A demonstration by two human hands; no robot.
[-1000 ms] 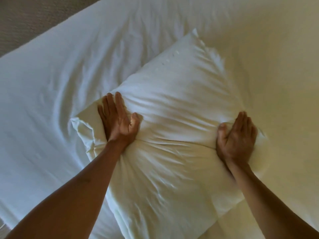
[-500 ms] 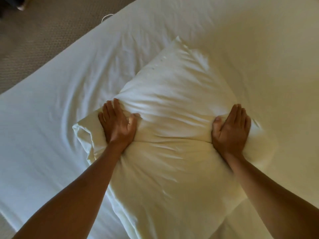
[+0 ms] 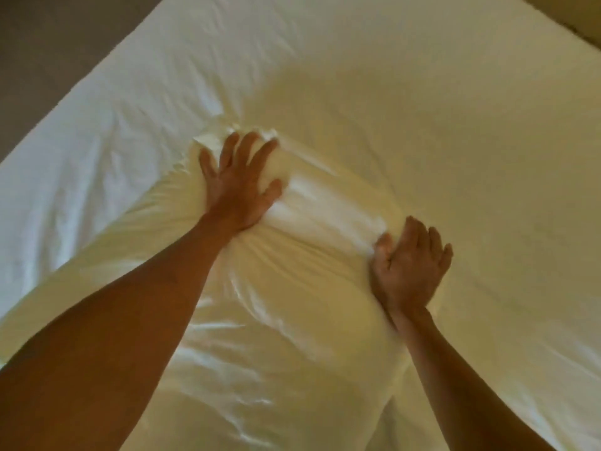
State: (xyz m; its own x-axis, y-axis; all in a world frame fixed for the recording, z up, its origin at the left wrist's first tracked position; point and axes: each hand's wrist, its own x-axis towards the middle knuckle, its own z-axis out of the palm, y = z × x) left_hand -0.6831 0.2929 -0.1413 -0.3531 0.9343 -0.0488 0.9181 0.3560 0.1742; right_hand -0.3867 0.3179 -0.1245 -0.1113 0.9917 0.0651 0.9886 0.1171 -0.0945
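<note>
Pillow, plump, cream cotton-cased (image 3: pixel 276 320): being flattened on white bedsheet (image 3: pixel 422 109); left hand (image 3: pixel 239 187) and right hand (image 3: pixel 409 265) pressing down, fingers spread, grasping nothing.

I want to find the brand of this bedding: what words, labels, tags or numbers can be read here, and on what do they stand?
None: no word, label, brand, number or sign can be read on the pillow or on the bed sheet. The left hand and the right hand press flat on the pillow, and no tag shows beside them.
</note>
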